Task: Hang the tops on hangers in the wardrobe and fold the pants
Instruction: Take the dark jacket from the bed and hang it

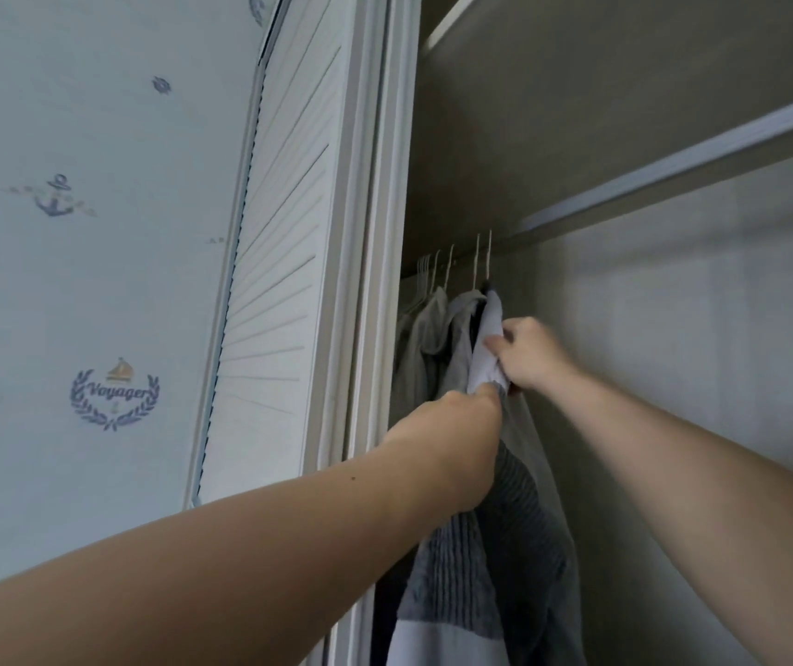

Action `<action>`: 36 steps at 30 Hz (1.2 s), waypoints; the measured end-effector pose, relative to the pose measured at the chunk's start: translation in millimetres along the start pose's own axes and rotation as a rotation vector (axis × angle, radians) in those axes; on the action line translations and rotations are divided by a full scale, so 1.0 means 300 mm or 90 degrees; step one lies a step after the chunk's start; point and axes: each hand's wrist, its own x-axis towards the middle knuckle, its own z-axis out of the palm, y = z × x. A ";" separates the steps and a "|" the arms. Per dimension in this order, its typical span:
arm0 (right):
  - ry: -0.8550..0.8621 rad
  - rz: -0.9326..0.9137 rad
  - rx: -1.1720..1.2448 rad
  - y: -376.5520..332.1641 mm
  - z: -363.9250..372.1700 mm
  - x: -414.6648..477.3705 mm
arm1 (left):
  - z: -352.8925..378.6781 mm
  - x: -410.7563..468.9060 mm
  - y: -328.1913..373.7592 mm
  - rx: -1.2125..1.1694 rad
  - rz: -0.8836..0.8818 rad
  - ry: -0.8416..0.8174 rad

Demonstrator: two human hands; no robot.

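Observation:
A top with a pale collar and a dark ribbed grey body (490,545) hangs from a white hanger (488,254) on the wardrobe rail. My left hand (457,439) grips its fabric just below the collar. My right hand (529,353) pinches the pale collar (490,329) from the right side. Left of it hang a grey hooded top (461,324) and another grey top (421,338), each on a white hanger. No pants are in view.
Several bare white hangers (425,274) crowd the rail's left end. A white louvred wardrobe door (279,281) stands open at left beside nautical wallpaper (96,281). A shelf (673,161) runs above the rail. The wardrobe's beige back wall (697,377) lies right of the clothes.

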 end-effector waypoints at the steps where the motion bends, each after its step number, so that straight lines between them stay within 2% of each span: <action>1: -0.001 -0.001 0.001 0.015 0.015 0.013 | 0.004 0.006 -0.007 0.008 -0.006 -0.001; 9: 0.089 -0.076 0.003 0.090 0.016 -0.037 | 0.003 -0.033 -0.042 0.049 0.013 -0.009; 11: 0.096 -0.110 -0.014 0.071 -0.012 -0.076 | -0.018 -0.075 -0.041 0.097 0.069 0.030; 14: 0.103 -0.164 -0.090 0.001 -0.057 -0.165 | -0.070 -0.171 -0.069 0.228 0.157 0.178; 16: 0.110 -0.207 -0.161 -0.070 -0.074 -0.248 | -0.113 -0.250 -0.106 0.266 0.162 0.246; 18: 0.104 -0.249 -0.207 -0.151 -0.078 -0.338 | -0.164 -0.346 -0.150 0.286 0.136 0.244; 27: 0.033 -0.369 -0.177 -0.748 -0.016 -0.756 | -0.498 -1.003 -0.382 0.364 -0.035 0.183; 31: -0.023 -0.435 -0.086 -1.104 0.053 -0.984 | -0.662 -1.396 -0.506 0.408 -0.097 0.149; 36: -0.087 -0.557 0.002 -1.555 0.151 -1.264 | -0.896 -1.886 -0.627 0.471 -0.252 0.106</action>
